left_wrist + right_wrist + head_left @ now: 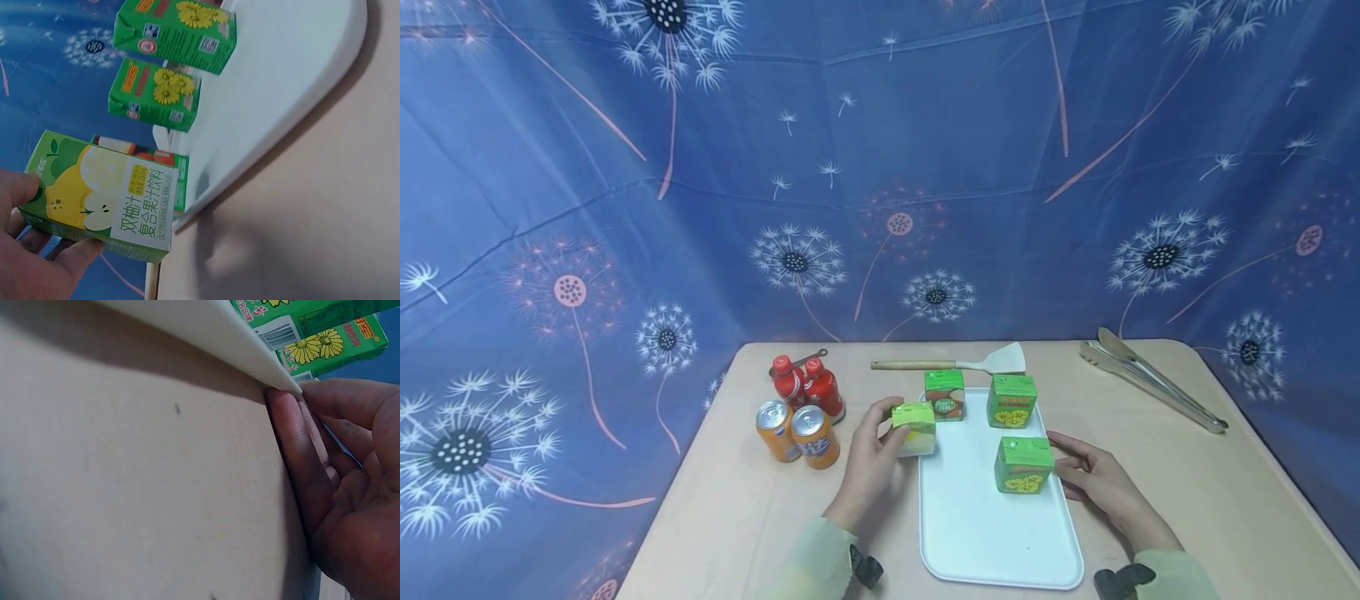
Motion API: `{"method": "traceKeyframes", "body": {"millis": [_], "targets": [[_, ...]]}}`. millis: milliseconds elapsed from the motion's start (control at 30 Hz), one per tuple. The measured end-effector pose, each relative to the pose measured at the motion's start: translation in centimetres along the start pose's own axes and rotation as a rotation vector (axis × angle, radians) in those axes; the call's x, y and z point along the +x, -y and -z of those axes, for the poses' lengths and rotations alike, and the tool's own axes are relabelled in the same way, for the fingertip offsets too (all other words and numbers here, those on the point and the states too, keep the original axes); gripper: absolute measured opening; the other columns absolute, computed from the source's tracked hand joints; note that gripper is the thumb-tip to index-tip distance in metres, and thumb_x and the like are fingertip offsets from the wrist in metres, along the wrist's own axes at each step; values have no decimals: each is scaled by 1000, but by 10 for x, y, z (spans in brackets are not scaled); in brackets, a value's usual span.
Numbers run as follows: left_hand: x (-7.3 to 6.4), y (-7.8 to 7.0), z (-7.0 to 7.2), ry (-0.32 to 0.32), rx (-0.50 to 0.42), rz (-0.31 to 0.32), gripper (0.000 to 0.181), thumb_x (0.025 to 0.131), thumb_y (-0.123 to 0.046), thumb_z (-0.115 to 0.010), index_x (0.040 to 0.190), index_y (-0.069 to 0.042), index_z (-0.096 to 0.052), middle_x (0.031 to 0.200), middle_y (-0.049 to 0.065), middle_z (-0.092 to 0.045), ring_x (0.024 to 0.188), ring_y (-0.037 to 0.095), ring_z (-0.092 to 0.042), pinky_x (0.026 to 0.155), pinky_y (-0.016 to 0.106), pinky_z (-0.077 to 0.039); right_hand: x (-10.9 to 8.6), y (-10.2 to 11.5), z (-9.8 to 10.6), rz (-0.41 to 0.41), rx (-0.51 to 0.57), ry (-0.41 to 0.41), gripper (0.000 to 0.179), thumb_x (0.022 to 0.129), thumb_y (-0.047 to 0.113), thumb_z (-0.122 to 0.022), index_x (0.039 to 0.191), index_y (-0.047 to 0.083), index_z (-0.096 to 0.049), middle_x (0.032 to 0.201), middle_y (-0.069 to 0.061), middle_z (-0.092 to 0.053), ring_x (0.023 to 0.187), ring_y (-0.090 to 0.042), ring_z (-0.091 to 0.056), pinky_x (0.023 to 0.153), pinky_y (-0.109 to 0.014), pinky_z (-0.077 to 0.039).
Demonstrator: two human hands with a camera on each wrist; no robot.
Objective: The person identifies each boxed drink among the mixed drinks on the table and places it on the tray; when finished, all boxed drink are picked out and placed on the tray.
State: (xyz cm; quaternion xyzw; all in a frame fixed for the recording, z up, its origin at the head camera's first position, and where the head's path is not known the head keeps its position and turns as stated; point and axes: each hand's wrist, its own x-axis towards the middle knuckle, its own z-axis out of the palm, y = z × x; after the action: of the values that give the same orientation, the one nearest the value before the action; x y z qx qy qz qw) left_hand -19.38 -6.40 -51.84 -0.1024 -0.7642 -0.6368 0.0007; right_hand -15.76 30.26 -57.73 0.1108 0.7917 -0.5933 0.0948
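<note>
My left hand grips a green juice carton with yellow citrus fruit printed on it. That carton is held at the left edge of a white tray. Two green drink cartons with yellow flowers, a nearer one and a farther one, stand on the tray's right half. Another green carton with red fruit on its front stands at the far left corner. With thumb on the rim and fingers against its side, my right hand holds the tray's right edge. The fingertips under the rim are partly hidden.
Left of the tray stand two orange soda cans and two red bottles, a dark-handled utensil behind them. A spatula with a wooden handle lies behind the tray. Metal tongs lie at the back right.
</note>
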Motion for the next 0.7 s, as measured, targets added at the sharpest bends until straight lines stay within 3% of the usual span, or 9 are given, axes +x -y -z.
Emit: {"method": "traceKeyframes", "body": {"millis": [167,333,700], "targets": [[-1,-2,-12,36,-23,-16,46,103,-10,-66,145,-25,-54,150,-1,-52,142,21,-48,106,23,-48,0,0,1,-8,8,4,74,96,19,-75,160,7,-40,107,-12,-70,96,-20,-71,80,-36,-64],[-3,-1,-23,80,-30,-45,45,105,-11,-64,148,-15,-51,151,4,-51,143,24,-47,107,24,-47,1,-1,1,-14,7,0,74,96,18,-76,160,7,-40,106,-12,-69,96,-20,-71,80,-35,-64],[-11,-1,-43,107,-20,-7,42,105,-8,-63,145,-18,-54,148,-4,-51,142,13,-46,109,23,-45,1,-1,1,-6,0,-2,75,95,19,-76,160,7,-40,107,-11,-69,96,-20,-70,79,-36,-64]]}}
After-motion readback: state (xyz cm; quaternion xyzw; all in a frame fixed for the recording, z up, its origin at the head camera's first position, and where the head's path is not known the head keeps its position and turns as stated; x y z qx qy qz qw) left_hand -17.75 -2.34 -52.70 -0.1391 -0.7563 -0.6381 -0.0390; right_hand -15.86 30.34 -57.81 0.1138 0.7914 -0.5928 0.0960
